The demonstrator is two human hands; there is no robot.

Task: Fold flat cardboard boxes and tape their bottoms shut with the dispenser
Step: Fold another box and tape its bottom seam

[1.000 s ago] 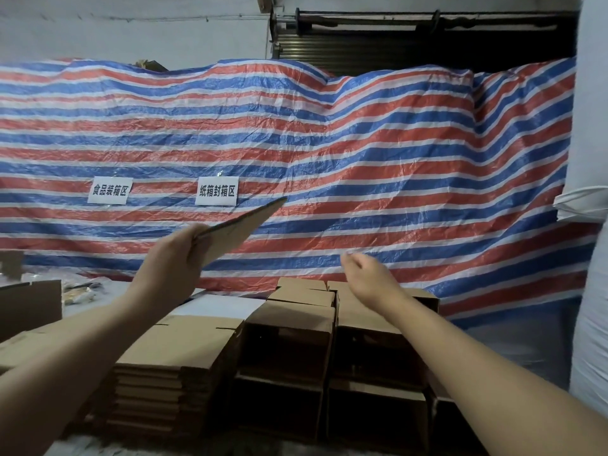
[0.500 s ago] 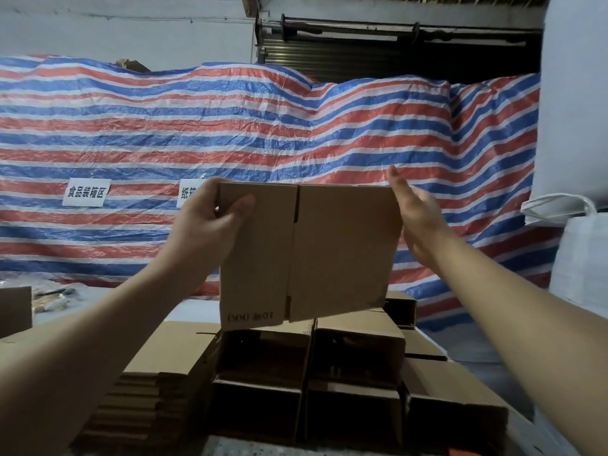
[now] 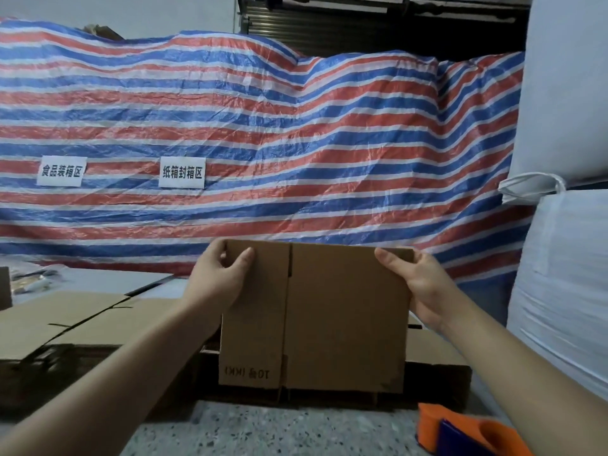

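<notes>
A flat brown cardboard box (image 3: 335, 317) stands upright in front of me, its printed side facing me with the lettering upside down near the lower left. My left hand (image 3: 218, 279) grips its upper left corner, thumb on the front face. My right hand (image 3: 419, 284) grips the upper right corner, fingers curled over the edge. An orange and blue tape dispenser (image 3: 460, 431) lies on the speckled table at the lower right, partly behind my right forearm.
A stack of flat cardboard boxes (image 3: 65, 324) lies at the left. More brown boxes (image 3: 437, 360) sit behind the held one. A red, white and blue striped tarp (image 3: 263, 143) hangs behind, with two white signs. Large white sacks (image 3: 566, 274) stand at the right.
The flat box has come down and closer to me, from chest height before the tarp to just above the table. My right hand went from touching its edge to gripping the corner.
</notes>
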